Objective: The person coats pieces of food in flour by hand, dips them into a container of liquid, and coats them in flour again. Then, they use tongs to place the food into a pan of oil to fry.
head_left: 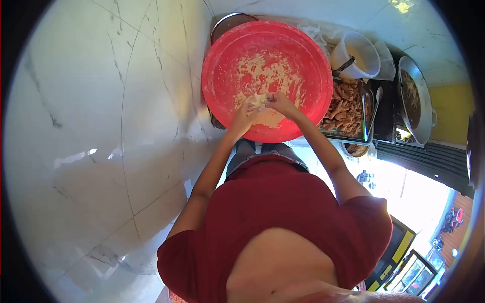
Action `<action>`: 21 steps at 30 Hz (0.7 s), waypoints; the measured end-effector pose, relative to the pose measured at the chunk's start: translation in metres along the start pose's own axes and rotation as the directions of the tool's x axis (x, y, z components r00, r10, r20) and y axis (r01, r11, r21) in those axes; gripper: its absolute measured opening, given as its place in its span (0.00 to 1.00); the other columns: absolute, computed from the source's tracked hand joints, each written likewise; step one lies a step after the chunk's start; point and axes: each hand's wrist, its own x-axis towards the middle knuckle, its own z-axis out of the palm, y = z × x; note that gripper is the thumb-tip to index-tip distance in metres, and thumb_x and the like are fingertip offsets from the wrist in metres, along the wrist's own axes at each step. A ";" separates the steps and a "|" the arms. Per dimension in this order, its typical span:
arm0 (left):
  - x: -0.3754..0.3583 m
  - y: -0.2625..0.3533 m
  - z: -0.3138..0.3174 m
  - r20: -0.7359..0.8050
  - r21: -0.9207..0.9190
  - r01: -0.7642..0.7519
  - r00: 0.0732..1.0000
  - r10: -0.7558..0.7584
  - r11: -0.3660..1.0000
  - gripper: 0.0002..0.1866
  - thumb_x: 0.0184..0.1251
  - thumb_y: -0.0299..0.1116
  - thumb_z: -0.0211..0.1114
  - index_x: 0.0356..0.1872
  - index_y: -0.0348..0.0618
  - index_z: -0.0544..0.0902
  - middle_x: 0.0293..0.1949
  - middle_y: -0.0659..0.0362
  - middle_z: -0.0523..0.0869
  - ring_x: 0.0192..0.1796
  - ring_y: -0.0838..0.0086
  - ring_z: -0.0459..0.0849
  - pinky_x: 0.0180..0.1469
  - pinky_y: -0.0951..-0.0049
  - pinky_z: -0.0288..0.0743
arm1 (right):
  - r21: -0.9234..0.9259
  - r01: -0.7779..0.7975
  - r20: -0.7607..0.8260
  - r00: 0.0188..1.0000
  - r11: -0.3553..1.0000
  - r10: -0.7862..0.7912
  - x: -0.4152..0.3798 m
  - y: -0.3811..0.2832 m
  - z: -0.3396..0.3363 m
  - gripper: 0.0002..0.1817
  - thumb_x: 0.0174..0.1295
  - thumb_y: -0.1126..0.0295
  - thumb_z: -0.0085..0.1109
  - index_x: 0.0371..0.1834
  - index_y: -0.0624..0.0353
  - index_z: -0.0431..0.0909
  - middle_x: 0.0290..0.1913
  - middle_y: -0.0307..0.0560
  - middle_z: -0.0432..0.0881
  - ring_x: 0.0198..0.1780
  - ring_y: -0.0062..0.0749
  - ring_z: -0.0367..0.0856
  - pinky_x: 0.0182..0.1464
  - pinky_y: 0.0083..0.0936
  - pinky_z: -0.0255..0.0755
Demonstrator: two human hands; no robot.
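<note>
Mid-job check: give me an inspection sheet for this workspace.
Surface: mostly hidden under the containers.
Job's things: red basin with pale powder stuck inside; to its right, brownish pieces in a tray, tongs at its far side.
Clutter: bucket, plastic bag and wide pan crowd the right.
Grippers: left hand holds a small pale piece over the basin; right hand beside it, grip unclear.
Cables: nothing seen.
Surroundings: marbled tiles left; bright area lower right.
</note>
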 end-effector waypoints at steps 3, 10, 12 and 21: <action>0.010 -0.004 0.019 0.067 -0.415 0.106 0.994 -0.086 0.903 0.20 0.65 0.40 0.61 0.51 0.34 0.76 0.39 0.56 0.84 0.37 0.78 0.80 0.40 0.79 0.73 | 0.132 0.226 -0.179 0.963 0.965 -0.201 -0.034 -0.043 0.003 0.17 0.54 0.71 0.59 0.47 0.66 0.79 0.36 0.44 0.83 0.36 0.19 0.79 0.40 0.17 0.71; 0.023 0.032 0.007 0.027 -0.428 0.061 0.998 -0.055 0.902 0.13 0.68 0.31 0.57 0.46 0.32 0.79 0.32 0.61 0.83 0.34 0.82 0.79 0.38 0.82 0.72 | -0.174 0.183 -0.397 0.886 0.968 -0.239 -0.032 -0.027 -0.033 0.15 0.54 0.66 0.62 0.42 0.63 0.81 0.28 0.47 0.83 0.31 0.26 0.80 0.35 0.25 0.72; 0.027 0.033 0.006 0.055 -0.385 0.072 0.997 -0.055 0.920 0.13 0.68 0.32 0.58 0.47 0.33 0.79 0.33 0.61 0.83 0.35 0.83 0.79 0.36 0.83 0.71 | -0.216 0.173 -0.402 0.881 0.961 -0.249 -0.034 -0.026 -0.033 0.17 0.54 0.63 0.62 0.42 0.64 0.81 0.27 0.48 0.83 0.30 0.30 0.80 0.34 0.27 0.72; 0.034 0.053 0.011 0.132 -0.552 0.141 0.988 -0.081 0.822 0.15 0.70 0.39 0.55 0.46 0.36 0.78 0.36 0.62 0.82 0.33 0.84 0.78 0.31 0.83 0.70 | -0.260 0.132 -0.450 0.860 0.957 -0.241 -0.043 -0.039 -0.032 0.18 0.57 0.57 0.63 0.36 0.64 0.81 0.26 0.40 0.79 0.30 0.18 0.74 0.34 0.22 0.69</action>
